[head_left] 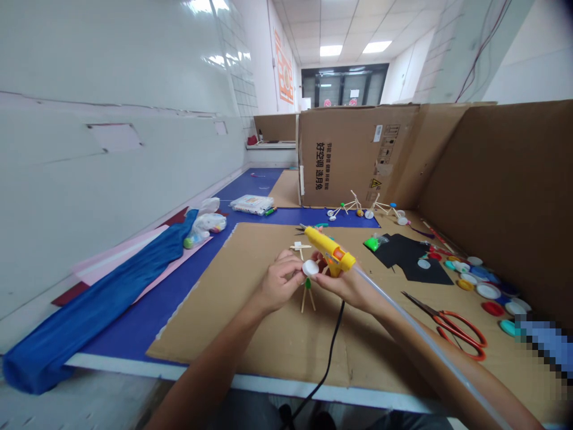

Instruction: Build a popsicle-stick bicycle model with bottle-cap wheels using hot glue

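Note:
My left hand pinches the left side of a white bottle cap. On the cap's other side, the fingers of my right hand touch its edge while the same hand grips a yellow hot glue gun. The gun's nozzle points up and to the left, and a clear glue stick runs out of its back. Just below the cap shows a green cap with two thin wooden sticks spreading downward. Behind my fingers are a short stick and a small white piece; how they join is hidden.
Orange-handled scissors lie right of my right arm. Several coloured bottle caps and black sheets lie at the right. Stick-and-cap models stand before a large cardboard box. A black cord crosses the front edge.

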`<state>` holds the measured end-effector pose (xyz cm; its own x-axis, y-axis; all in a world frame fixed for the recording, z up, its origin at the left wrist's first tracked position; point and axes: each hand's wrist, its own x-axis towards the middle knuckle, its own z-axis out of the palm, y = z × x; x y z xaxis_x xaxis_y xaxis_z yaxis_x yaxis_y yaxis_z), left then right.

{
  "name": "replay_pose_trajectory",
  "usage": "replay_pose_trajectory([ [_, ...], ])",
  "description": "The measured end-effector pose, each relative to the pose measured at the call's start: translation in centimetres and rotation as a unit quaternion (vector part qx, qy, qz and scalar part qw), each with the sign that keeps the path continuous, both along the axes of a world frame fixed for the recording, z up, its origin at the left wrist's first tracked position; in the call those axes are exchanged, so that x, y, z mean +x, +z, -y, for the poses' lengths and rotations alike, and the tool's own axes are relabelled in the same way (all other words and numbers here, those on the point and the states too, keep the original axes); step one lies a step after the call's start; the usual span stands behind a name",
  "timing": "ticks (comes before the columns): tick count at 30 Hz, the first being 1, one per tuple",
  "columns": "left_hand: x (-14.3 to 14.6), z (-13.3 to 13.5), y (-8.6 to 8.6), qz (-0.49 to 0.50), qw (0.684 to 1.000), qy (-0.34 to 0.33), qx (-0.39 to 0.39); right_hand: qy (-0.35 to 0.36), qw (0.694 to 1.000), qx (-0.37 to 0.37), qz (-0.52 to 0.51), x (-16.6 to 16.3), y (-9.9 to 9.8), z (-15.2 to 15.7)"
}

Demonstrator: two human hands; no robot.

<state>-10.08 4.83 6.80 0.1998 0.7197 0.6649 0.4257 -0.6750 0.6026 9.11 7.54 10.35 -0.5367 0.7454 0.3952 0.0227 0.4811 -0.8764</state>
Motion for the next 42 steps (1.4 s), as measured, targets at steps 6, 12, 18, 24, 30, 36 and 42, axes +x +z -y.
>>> replay_pose_trajectory([
  [6, 0.1, -0.2, -0.1, 0.034, 0.999, 0.004, -0.017, 0.002, 1.0, -0.002, -0.005, 0.0, -0.2, -0.1],
  [12, -0.3, -0.5, -0.1, 0.097, 0.994, 0.026, -0.035, -0.041, 0.998, 0.05, 0.02, 1.3, 0.4, -0.6],
  [18, -0.8, -0.7, -0.2, 0.158, 0.984, 0.075, -0.035, 0.018, 0.987, 0.11, 0.113, 3.4, 1.9, -0.6],
  [24, -1.1, -1.2, -0.5, 0.2, 0.972, 0.117, -0.036, 0.006, 0.981, 0.147, 0.126, 2.8, 1.3, -0.6],
  [30, -1.0, -1.1, -0.3, 0.207, 0.97, 0.125, -0.023, -0.006, 0.978, 0.152, 0.146, 2.2, 0.9, -0.2],
  [36, -1.1, -1.1, -0.3, 0.201, 0.971, 0.127, -0.019, -0.001, 0.974, 0.175, 0.142, 1.9, 0.1, -0.3],
  [42, -1.2, -1.0, -0.1, 0.189, 0.973, 0.128, 0.003, 0.026, 0.96, 0.218, 0.172, 2.1, -0.2, -0.7],
])
